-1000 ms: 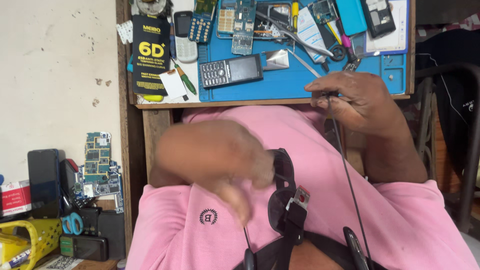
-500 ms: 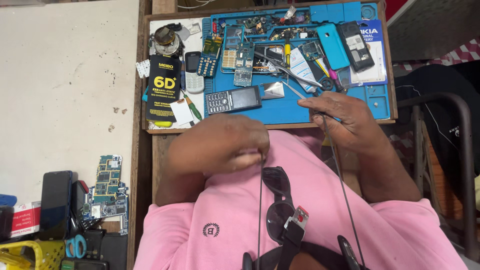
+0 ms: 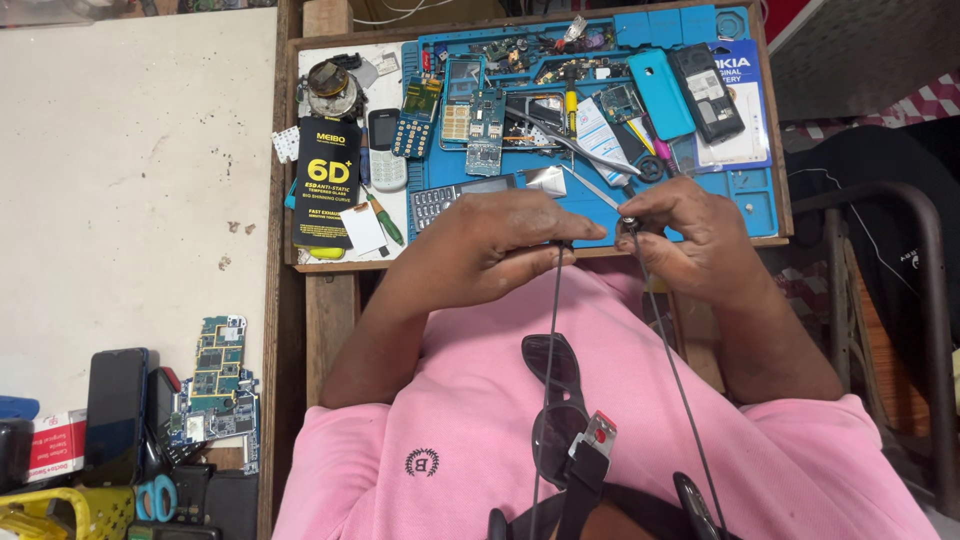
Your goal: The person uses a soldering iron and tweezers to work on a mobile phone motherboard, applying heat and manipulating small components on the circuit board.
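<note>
My left hand [image 3: 500,245] is closed, pinching a thin black cord [image 3: 548,350] between thumb and fingers. My right hand [image 3: 695,240] pinches the second black cord [image 3: 672,360] at its small metal tip, just right of the left hand. Both cords run down over my pink shirt [image 3: 640,440] toward my chest. The hands hover at the front edge of the blue work mat [image 3: 760,190]. A black keypad phone [image 3: 440,200] lies partly hidden behind the left hand. Silver tweezers [image 3: 590,185] lie just beyond my fingertips.
The mat on the wooden bench [image 3: 320,310] holds several phone shells, circuit boards, pliers [image 3: 575,145] and a black flat package [image 3: 325,185]. Dark sunglasses [image 3: 555,400] hang on my shirt. Circuit boards [image 3: 215,385], a black phone [image 3: 115,415] and blue scissors [image 3: 155,497] lie lower left. A metal chair frame [image 3: 920,300] stands right.
The view has tilted so more of the bench shows. My left hand rose from my chest and met the right hand at the bench's front edge, both holding the cords.
</note>
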